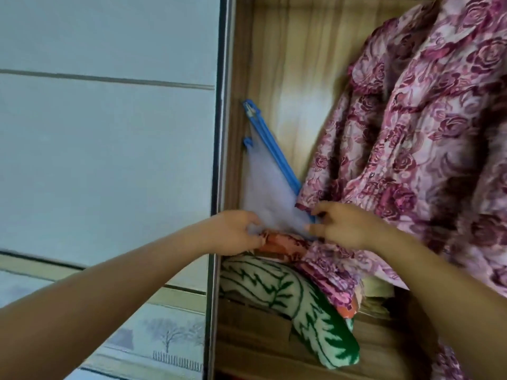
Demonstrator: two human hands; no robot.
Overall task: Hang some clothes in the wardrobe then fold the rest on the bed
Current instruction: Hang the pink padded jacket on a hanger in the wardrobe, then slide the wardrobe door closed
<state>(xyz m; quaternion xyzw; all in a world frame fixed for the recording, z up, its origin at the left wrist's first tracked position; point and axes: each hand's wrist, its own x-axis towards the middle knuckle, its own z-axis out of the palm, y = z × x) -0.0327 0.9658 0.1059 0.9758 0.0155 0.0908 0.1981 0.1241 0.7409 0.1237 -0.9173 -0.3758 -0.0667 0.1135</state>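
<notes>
A pink rose-patterned garment (428,127) hangs inside the wooden wardrobe (288,64) on the right. To its left a blue hanger (271,145) leans tilted with a pale lilac cloth (267,193) draped from it. My left hand (236,233) pinches the lower left edge of that cloth. My right hand (348,224) grips the hanger's lower end and the cloth beside the pink garment's hem. The hanger's hook is hidden.
Below my hands lie folded items: a red-orange patterned piece (285,244) and a green-and-white leaf-print towel (296,303) on a wooden shelf (258,333). A pale sliding door (109,146) with a dark frame fills the left.
</notes>
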